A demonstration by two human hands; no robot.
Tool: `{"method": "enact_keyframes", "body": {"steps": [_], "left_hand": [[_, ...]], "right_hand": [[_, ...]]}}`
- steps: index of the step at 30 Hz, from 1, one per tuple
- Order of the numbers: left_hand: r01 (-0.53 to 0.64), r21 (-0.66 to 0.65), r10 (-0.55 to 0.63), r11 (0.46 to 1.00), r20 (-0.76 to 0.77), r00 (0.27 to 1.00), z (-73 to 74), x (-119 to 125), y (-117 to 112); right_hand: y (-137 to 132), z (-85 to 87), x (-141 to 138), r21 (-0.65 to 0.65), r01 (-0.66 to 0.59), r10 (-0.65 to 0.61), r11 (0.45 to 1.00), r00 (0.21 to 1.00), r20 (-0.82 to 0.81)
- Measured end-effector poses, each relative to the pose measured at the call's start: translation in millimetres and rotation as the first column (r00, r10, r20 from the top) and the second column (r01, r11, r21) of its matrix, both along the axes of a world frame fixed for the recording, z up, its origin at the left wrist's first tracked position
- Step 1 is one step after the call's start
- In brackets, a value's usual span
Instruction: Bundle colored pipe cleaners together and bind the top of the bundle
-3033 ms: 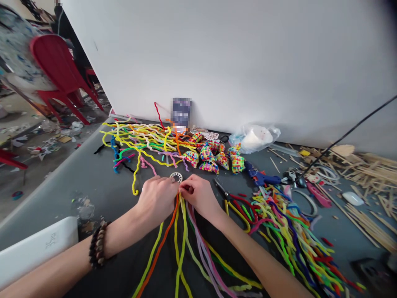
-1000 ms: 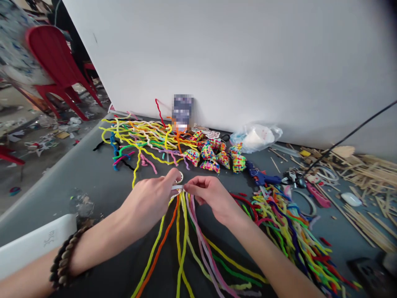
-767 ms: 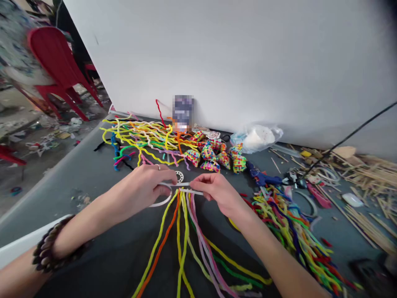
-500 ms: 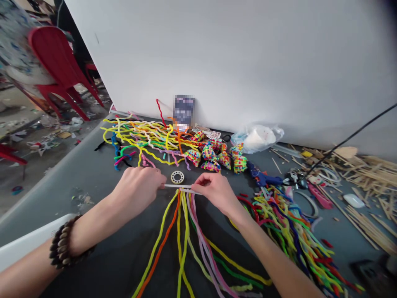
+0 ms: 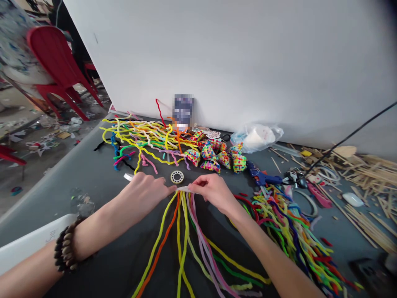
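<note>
Several pipe cleaners (image 5: 182, 231), yellow, orange, green, pink and lilac, fan out toward me on the dark table (image 5: 93, 182) from one gathered point. My left hand (image 5: 145, 194) and my right hand (image 5: 211, 191) meet at that point, both pinched on a thin pale strip (image 5: 183, 189) laid across the ends. A small roll of clear tape (image 5: 176, 177) lies just beyond my fingers. A bead bracelet (image 5: 63, 252) sits on my left wrist.
A tangle of wavy pipe cleaners (image 5: 139, 138) lies at the back left, several woven multicolour pieces (image 5: 214, 155) behind the tape. To the right are a blue glue gun (image 5: 260, 176), a heap of pipe cleaners (image 5: 291, 227), wooden sticks (image 5: 366, 178) and a plastic bag (image 5: 257, 138). A white board (image 5: 27, 246) lies near left, a red chair (image 5: 52, 62) far left.
My hands had pulled the pale strip out wide across the pipe cleaner ends; they have now drawn together again at the bundle, and the strip between them is short.
</note>
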State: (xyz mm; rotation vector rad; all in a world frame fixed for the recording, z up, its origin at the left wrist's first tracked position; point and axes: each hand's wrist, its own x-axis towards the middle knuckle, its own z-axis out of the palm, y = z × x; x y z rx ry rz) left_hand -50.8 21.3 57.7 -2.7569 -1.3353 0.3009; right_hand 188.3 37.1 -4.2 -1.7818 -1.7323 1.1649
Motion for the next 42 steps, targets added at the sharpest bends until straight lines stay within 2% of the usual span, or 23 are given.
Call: {"method": "enact_keyframes", "body": {"steps": [3, 7, 13, 19, 24, 29, 33, 37, 39, 42], "left_hand": [[0.022, 0.001, -0.021, 1.0, -0.157, 0.987, -0.1, 9.1, -5.6], [-0.005, 0.02, 0.009, 1.0, -0.207, 0.978, -9.6, 19.9, -14.8], [-0.069, 0.071, 0.082, 0.995, -0.2, 0.976, -21.2, 27.2, -24.8], [-0.073, 0.086, 0.09, 0.994, -0.206, 0.975, -20.3, 28.3, -25.9], [-0.091, 0.043, 0.098, 0.995, -0.227, 0.969, -16.3, 28.7, -24.7], [-0.073, 0.106, 0.093, 0.992, -0.201, 0.975, -25.2, 27.7, -27.9], [-0.017, 0.128, 0.046, 0.992, -0.223, 0.974, -33.9, 23.3, -30.9], [0.098, 0.107, -0.075, 0.989, -0.204, 0.976, -32.2, 17.1, -29.5], [0.115, 0.096, -0.097, 0.989, -0.176, 0.98, -30.3, 15.9, -27.8], [0.081, 0.089, -0.067, 0.993, -0.148, 0.987, -30.7, 16.6, -24.6]], "right_hand": [[0.6, -0.1, -0.1, -0.003, -0.005, 0.005, 1.0, 1.0, 0.031], [-0.5, 0.4, -6.4, 0.076, -0.009, -0.002, 0.997, 0.988, 0.155], [-2.6, -1.7, -13.0, 0.127, -0.002, -0.026, 0.992, 0.975, 0.223], [-0.1, -3.9, -12.4, 0.115, 0.0, -0.025, 0.993, 0.976, 0.218], [2.1, -1.8, -11.9, 0.084, -0.003, -0.014, 0.996, 0.979, 0.204], [2.3, -0.2, -13.3, 0.094, -0.012, -0.013, 0.996, 0.967, 0.254], [4.7, -4.4, -8.3, 0.112, -0.002, -0.018, 0.994, 0.985, 0.171], [6.5, -11.9, -1.6, 0.069, -0.028, 0.026, 0.997, 0.999, 0.021], [6.1, -12.9, -1.1, 0.052, -0.022, 0.021, 0.998, 1.0, 0.02], [4.2, -7.3, -1.6, 0.088, -0.045, 0.036, 0.995, 0.993, 0.111]]}}
